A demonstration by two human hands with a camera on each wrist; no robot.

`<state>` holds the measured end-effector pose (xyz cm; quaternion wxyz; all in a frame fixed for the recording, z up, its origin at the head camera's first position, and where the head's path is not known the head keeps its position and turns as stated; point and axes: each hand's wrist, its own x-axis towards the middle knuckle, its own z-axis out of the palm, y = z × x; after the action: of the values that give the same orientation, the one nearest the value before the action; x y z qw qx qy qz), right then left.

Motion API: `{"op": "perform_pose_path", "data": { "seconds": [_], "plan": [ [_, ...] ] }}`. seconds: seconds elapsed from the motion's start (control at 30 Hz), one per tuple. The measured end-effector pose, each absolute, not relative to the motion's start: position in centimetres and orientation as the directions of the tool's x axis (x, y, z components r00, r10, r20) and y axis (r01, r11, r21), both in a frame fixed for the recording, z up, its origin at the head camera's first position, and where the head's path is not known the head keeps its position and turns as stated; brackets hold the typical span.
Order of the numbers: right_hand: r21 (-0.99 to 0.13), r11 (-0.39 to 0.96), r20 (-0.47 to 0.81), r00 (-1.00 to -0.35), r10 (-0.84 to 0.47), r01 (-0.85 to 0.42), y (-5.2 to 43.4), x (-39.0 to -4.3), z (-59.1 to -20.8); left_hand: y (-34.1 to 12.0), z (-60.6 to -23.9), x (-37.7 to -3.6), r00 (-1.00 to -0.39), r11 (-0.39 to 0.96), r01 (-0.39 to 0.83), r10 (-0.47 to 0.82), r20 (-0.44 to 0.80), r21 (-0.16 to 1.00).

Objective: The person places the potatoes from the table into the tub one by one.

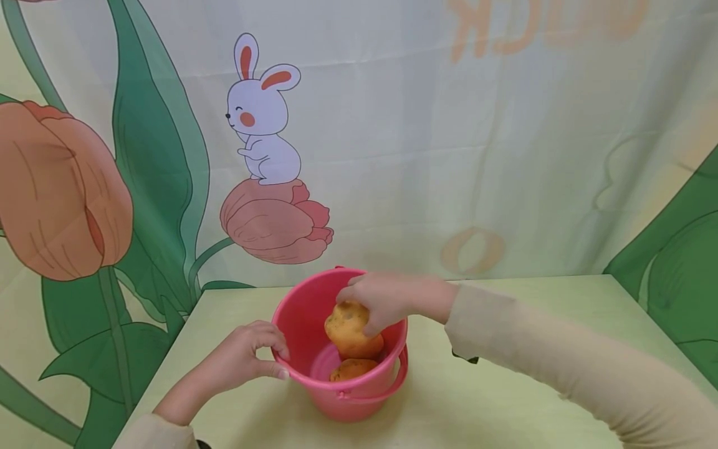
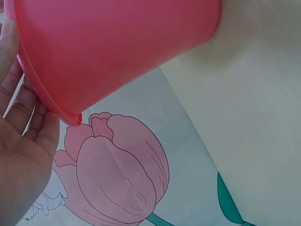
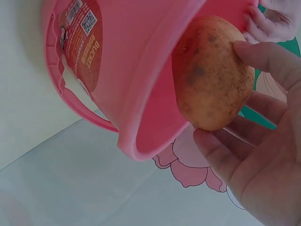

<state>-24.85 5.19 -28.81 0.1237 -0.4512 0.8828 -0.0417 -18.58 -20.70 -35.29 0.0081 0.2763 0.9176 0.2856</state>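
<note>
A pink bucket stands tilted on the table, its mouth toward me. My left hand grips the rim at the left, thumb outside, fingers over the edge; the left wrist view shows this hand at the rim. My right hand holds a potato at the bucket's mouth. In the right wrist view the potato is brownish yellow with dark spots, between the thumb and fingers of the right hand. Another potato lies low inside the bucket, partly hidden by the near rim.
The bucket's handle hangs down at its right side. A printed label is on the bucket's outer wall. The pale table meets a cloth backdrop printed with tulips and a rabbit.
</note>
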Motion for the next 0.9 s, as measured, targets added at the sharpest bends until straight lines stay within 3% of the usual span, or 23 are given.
{"op": "perform_pose_path", "data": {
  "seconds": [0.53,0.9],
  "plan": [
    [-0.180,0.596,-0.182,-0.569,-0.802,-0.782,3.9,-24.7,-29.7,-20.6,-35.3,-18.8,-0.873,0.704,0.446,0.478,0.097,0.552],
    [-0.171,0.601,-0.174,-0.576,-0.799,-0.781,3.4,-24.9,-30.5,-20.7,-35.4,-18.7,-0.860,0.697,0.478,0.495,0.124,0.534]
  ]
}}
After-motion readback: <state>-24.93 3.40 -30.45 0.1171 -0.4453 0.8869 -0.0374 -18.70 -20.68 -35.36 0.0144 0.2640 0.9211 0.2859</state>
